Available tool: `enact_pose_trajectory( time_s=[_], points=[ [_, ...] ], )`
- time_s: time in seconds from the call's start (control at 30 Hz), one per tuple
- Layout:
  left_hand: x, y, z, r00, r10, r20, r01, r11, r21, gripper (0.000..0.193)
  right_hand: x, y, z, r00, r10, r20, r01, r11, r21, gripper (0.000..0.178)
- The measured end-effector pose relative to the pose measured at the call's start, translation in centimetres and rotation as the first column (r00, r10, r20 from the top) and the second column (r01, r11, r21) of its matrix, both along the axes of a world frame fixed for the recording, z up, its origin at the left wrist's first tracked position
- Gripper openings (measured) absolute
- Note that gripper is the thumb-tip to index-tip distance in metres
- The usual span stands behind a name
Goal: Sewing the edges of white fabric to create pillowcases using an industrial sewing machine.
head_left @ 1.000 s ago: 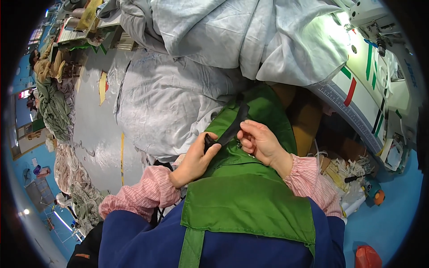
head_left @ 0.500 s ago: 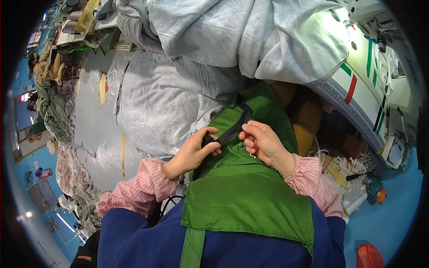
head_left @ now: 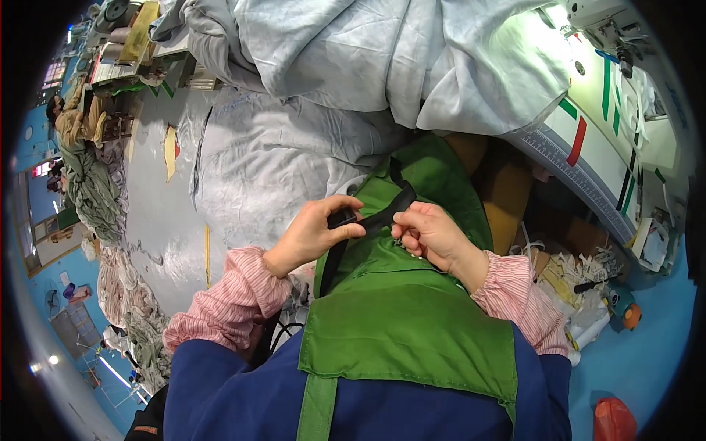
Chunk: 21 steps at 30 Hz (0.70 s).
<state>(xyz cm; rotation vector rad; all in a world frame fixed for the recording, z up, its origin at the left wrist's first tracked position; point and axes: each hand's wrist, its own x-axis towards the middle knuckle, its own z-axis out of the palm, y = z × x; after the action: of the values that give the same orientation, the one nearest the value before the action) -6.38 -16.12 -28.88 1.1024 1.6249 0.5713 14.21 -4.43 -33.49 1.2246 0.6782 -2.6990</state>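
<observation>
Over my lap, my left hand (head_left: 310,237) is closed, thumb and fingers round a small dark piece at one part of a black strap (head_left: 381,219). The kind of that piece cannot be made out. My right hand (head_left: 435,234) pinches the same strap a short way to the right. Between the hands the strap is spanned; beyond them it bends up across the green apron (head_left: 412,316). Another dark length hangs below my left hand along the apron's edge. Small pale and dark bits show under my right fingers.
Light grey-blue cloth (head_left: 331,51) is heaped ahead, and more cloth (head_left: 272,162) lies below it. At the right stands a sewing machine (head_left: 614,29) on a table with a ruled edge (head_left: 566,173). Scraps (head_left: 559,283) and a red bag (head_left: 614,420) are lower right. A person (head_left: 77,121) sits far left.
My left hand has risen slightly, and its fingers have shifted on the strap. A dark length now hangs below it. The right hand keeps its pinch, nearly in place.
</observation>
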Motion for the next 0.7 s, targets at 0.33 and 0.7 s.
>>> enact_pose_trajectory(
  time_s=[0.33, 0.7],
  points=[
    [1.6, -1.3, 1.1, 0.764, 0.508, 0.398, -0.341, 0.841, -0.419, 0.024, 5.3, 0.7, 1.3, 0.848, -0.527, 0.059, 0.505, 0.837, 0.212, 0.033],
    [-7.2, -10.7, -2.7, 0.801, 0.397, 0.448, -0.138, 0.85, -0.508, 0.039, 19.1, -13.5, 1.2, 0.448, -0.842, 0.302, 0.616, 0.535, 0.578, 0.046]
  ],
)
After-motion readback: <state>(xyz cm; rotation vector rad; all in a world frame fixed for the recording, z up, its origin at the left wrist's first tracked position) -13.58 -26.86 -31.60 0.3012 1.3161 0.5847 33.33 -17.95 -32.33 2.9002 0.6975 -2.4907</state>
